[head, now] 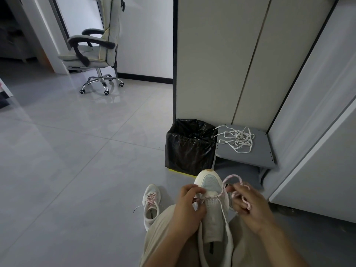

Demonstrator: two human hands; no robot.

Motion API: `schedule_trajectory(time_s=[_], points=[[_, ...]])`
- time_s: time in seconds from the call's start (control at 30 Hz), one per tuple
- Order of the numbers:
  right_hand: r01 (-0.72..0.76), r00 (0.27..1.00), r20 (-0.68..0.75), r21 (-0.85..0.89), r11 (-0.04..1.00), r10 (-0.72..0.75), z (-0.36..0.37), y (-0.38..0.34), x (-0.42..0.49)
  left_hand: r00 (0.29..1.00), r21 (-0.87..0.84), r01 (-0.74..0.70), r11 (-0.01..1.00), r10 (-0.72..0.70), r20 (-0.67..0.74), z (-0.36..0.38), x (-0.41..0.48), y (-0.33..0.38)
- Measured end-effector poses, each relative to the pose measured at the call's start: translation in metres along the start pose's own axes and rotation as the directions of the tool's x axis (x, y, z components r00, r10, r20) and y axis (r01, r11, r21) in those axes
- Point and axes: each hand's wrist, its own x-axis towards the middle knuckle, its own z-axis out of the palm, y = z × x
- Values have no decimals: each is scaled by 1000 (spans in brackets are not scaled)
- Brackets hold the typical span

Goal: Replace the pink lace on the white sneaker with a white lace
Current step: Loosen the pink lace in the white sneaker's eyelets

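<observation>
Pink lace (234, 177) runs from the lowest eyelets of the white sneaker (211, 182), which lies on our lap, toe away from us; our right hand (248, 203) holds its loops wound round curled fingers; our left hand (189, 201) grips the sneaker's left edge, fingers curled; the white lace (238, 139) lies tangled on a grey shelf (260, 157) beside a black-bagged bin (189, 147); a second sneaker (151, 207) sits on the floor at our left.

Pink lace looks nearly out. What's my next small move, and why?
Probably pull the pink lace rightward with the right hand until it slips free: it seems threaded only through the lowest eyelets, while the left hand steadies the sneaker.
</observation>
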Motion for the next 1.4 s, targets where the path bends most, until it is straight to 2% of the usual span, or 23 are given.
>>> schedule_trajectory(time_s=[0.07, 0.13, 0.2, 0.23, 0.3, 0.33, 0.4, 0.43, 0.53, 0.6, 0.63, 0.67, 0.73, 0.77, 0.83, 0.9, 1.0, 1.07, 1.17, 1.23, 1.3, 1.37, 1.4], points=[[-43, 999, 28, -74, 996, 45, 11, 4, 1, 1000, -14, -17, 1000, 17, -11, -1, 0, -1], [-62, 998, -1, -309, 949, 65, 20, 6, 0, 1000, -8, -16, 1000, 16, -10, -2, 0, -2], [12, 998, -33, -653, 758, -44, 21, 10, 2, 1000, 10, -8, 1000, 8, -1, -3, 0, -2], [40, 993, -44, -758, 651, -113, 21, 13, 3, 1000, 15, -7, 1000, 7, 1, -3, 0, -2], [51, 984, -60, -812, 581, -169, 24, 17, -1, 1000, 14, -10, 1000, 10, -3, -3, 0, -1], [46, 985, -71, -776, 629, -160, 24, 19, -3, 1000, 5, -8, 1000, 8, -3, -3, 0, 0], [3, 992, -101, -573, 819, -74, 23, 19, -4, 1000, -31, -4, 1000, 4, 10, -2, 0, 1], [-14, 991, -123, -492, 871, -53, 19, 16, -4, 1000, -48, -6, 999, 6, 15, -1, -1, 2], [-6, 935, -333, -362, 932, -124, -3, 1, 5, 1000, -30, 12, 999, -12, 2, -1, -3, 3], [-5, 908, -391, -372, 928, -152, -15, -8, 8, 999, -1, 37, 999, -37, 1, -1, -3, 3], [-21, 922, -350, -473, 881, -166, -17, -11, 8, 999, 4, 44, 999, -44, 5, -1, -3, 3], [-54, 948, -276, -629, 776, -158, -16, -11, 6, 999, 9, 48, 999, -49, 9, -2, -2, 3], [-32, 995, -75, -872, 488, -70, -10, -4, 1, 998, 18, 53, 998, -53, 18, -2, 0, 3], [-1, 1000, -3, -925, 379, -5, -8, 0, -2, 998, 19, 56, 998, -56, 23, -2, 0, 3], [40, 996, 63, -942, 333, 58, -5, 9, -3, 998, 16, 61, 998, -61, 28, -1, 0, 4], [64, 998, 65, -944, 325, -7, -3, 11, -1, 998, 9, 59, 998, -59, 22, -2, -1, 5], [-30, 966, -143, -890, 454, -216, -9, 0, 0, 998, -5, 58, 998, -58, -19, -3, -2, 6], [-72, 932, -252, -833, 549, -261, -18, -9, 1, 998, 6, 50, 999, -50, -24, -3, -2, 7], [-79, 963, -200, -852, 518, -183, -11, -9, -2, 999, 41, 27, 999, -28, 16, -2, 0, 4], [-28, 976, -156, -785, 619, -153, 10, -7, -4, 999, 76, 10, 997, -12, 34, 0, -2, 4], [67, 981, -105, -613, 787, -166, 36, -10, -7, 999, 131, -31, 991, 30, 14, 2, -6, 11], [122, 988, -59, -293, 948, -145, 59, -16, -6, 986, 181, -162, 970, 167, -13, 9, -9, 21], [107, 993, -42, -98, 990, -111, 70, -21, -5, 978, 198, -207, 958, 205, 28, 13, -9, 27]])
